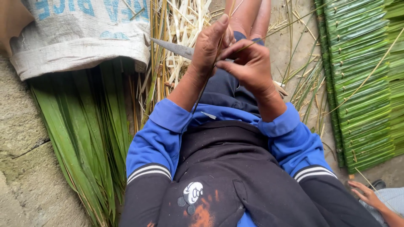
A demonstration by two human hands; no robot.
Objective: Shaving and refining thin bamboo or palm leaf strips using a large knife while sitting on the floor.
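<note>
Knife (174,49) steel shows only as a grey pointed blade jutting left from behind the left hand (209,47); its handle is hidden inside that fist, so the grip can only be read from the curled fingers and the thumb standing straight up. A thin green leaf rib (275,30) runs from the hands up and to the right, then passes out of sight among the stalks; below the hands, a dark thin strand hangs down beside the left wrist, and whether it is the same strip cannot be told. The right hand (249,64) sits just beside the left, touching it, fingers bent tight and pinching the rib near the blade. Both forearms rise from rolled blue sleeves (168,122) over a dark vest, wrists bent inward so the hands meet above the knees.

Left of the lap lies a bundle of long green leaves (80,138), its upper end covered by a white woven sack (80,33). Pale split strips and stalks (185,21) pile behind the hands. At right, a stack of folded green leaf panels (362,84) is cut off by the frame edge. Another person's hand (365,194) rests at the lower right corner, the arm mostly out of view.
</note>
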